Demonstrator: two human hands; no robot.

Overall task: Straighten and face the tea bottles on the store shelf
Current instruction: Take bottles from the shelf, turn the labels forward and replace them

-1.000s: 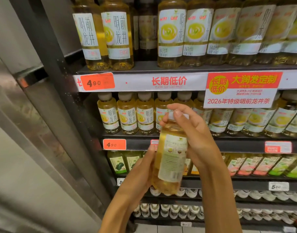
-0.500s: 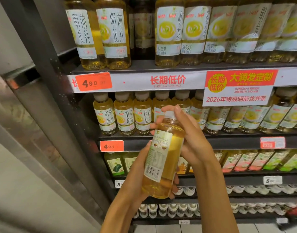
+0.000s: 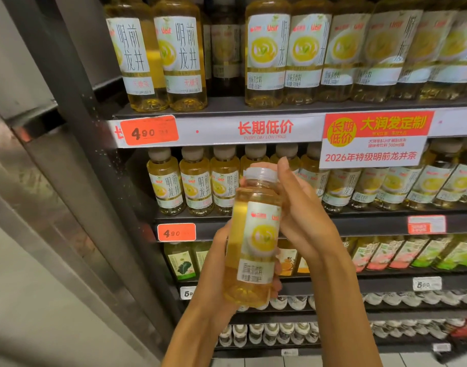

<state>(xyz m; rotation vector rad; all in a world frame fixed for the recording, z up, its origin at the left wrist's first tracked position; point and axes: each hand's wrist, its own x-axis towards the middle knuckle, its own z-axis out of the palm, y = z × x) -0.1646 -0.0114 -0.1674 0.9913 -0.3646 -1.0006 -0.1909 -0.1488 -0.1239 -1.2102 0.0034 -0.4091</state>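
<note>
head cam | worn, faces forward and slightly down | close to shelf [image 3: 253,109] | single view

Orange 4.90 price tag [image 3: 149,130], red-and-white promo sign [image 3: 374,140], green-labelled bottles [image 3: 178,261] lower down — steel door frame [image 3: 55,165] left.

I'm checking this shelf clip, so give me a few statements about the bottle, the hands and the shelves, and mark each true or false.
1. Both hands hold one bottle in front of the shelves. True.
2. The right hand grips the bottle's base. False: it is up at the cap and neck; the left hand holds the lower body.
3. The bottle's label shows a yellow circle toward the camera. True.
4. The orange price tag reads 5.00. False: it reads 4.90.
5. The bottle is lying on the shelf. False: it is held upright, off the shelf.
</note>
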